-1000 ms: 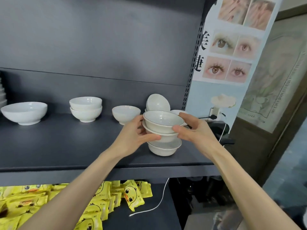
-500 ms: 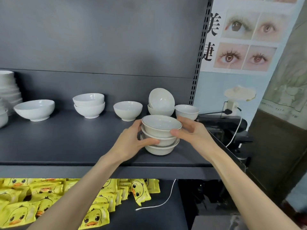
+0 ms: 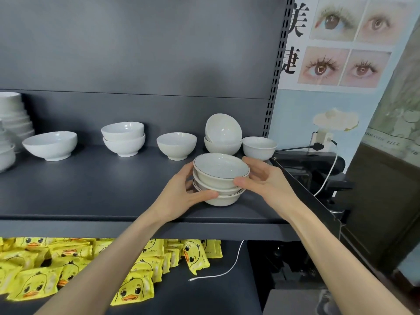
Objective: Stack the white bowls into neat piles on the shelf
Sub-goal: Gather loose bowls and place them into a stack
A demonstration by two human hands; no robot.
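A stack of three white bowls [image 3: 219,178] stands near the front right of the dark shelf [image 3: 91,189]. My left hand [image 3: 181,196] cups its left side, thumb under the lower bowls. My right hand [image 3: 266,180] holds the right side, thumb against the top bowl's wall. Behind the stack sit a single bowl [image 3: 176,145], a bowl [image 3: 221,145] with another bowl [image 3: 223,128] tilted on edge inside it, and a small bowl [image 3: 259,147]. Farther left are a two-bowl pile [image 3: 123,139], a wide bowl [image 3: 50,145] and a tall bowl pile [image 3: 13,119] at the frame edge.
The shelf's right end borders a slotted upright [image 3: 272,87] and a dark machine [image 3: 318,169] with a white cable [image 3: 327,173]. On the lower shelf lie several yellow duck packets [image 3: 68,269] and a loose white cord [image 3: 218,273].
The bowls in my hands came down onto the bottom bowl, forming one pile. The camera view shifted, showing more of the left shelf.
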